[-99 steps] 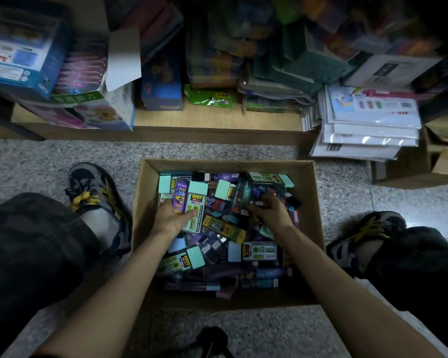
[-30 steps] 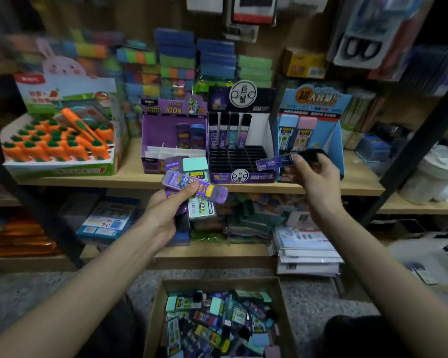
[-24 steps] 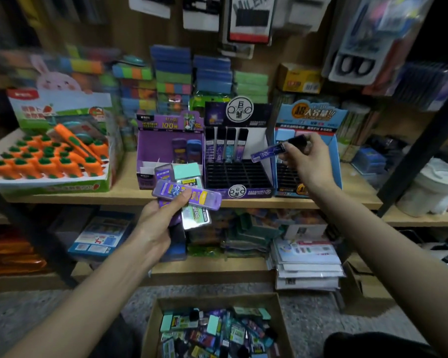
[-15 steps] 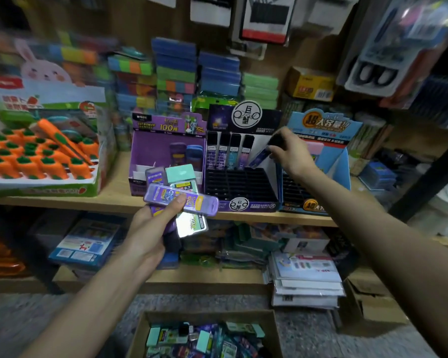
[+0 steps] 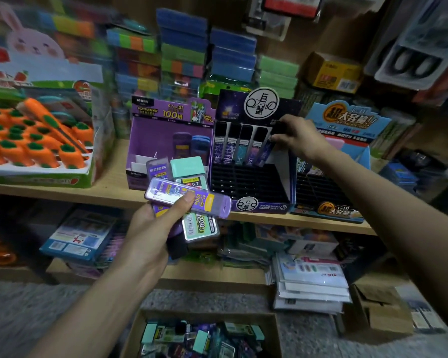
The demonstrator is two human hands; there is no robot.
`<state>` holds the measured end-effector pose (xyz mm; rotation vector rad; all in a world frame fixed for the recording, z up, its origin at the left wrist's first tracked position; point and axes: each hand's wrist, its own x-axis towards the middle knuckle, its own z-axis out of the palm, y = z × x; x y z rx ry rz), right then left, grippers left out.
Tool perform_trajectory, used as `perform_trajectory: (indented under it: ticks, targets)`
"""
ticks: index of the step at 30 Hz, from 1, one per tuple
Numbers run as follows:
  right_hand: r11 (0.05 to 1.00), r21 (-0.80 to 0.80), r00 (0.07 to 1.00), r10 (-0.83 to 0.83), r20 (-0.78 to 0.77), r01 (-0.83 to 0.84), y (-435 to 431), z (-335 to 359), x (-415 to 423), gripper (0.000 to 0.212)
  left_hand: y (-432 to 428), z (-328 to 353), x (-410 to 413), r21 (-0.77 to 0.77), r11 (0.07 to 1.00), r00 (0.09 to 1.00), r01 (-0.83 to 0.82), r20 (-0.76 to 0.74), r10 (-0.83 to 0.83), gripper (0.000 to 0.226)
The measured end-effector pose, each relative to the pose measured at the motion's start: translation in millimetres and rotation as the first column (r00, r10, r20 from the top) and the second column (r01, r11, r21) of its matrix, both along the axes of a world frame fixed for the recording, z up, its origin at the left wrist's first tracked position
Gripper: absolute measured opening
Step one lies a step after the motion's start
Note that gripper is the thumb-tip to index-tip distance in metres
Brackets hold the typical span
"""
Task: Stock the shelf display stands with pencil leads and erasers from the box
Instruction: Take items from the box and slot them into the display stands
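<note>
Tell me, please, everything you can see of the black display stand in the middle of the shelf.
The black display stand is printed card, upright on the wooden shelf between a purple stand and a blue one. Its dark backboard bears a round white logo. A black grid of slots is mostly empty; four slim lead tubes stand in the back row. The right hand angles a fifth tube in beside them.

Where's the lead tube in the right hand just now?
Head view, right of centre: the right hand holds the lead tube tilted at the back row of the black display stand, just right of the four tubes standing there.
</note>
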<state>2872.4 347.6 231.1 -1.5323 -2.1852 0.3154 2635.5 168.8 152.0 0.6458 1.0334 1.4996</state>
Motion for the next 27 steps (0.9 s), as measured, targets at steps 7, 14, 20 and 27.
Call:
perform_trajectory:
  ticks: [7,14,20,27]
  targets:
    - [0.989,-0.125,0.997,0.078,0.001,-0.077,4,2,2,0.020,-4,4,0,0.021,1.000,1.000,0.015,0.016,-0.016,0.028]
    - [0.988,-0.014,0.987,-0.151,0.061,0.152,15,-19,-13,0.022,-5,5,1,0.012,1.000,1.000,0.021,0.010,-0.021,0.029]
    - [0.954,-0.035,0.952,-0.294,0.082,0.298,-7,-11,-23,0.032,-3,7,7,-0.003,1.000,1.000,0.012,0.018,-0.012,0.035]
    - [0.894,-0.403,0.825,-0.070,-0.560,-0.198,-136,-21,-65,0.039,-3,7,19,0.039,0.999,1.000,0.010,0.017,-0.011,0.042]
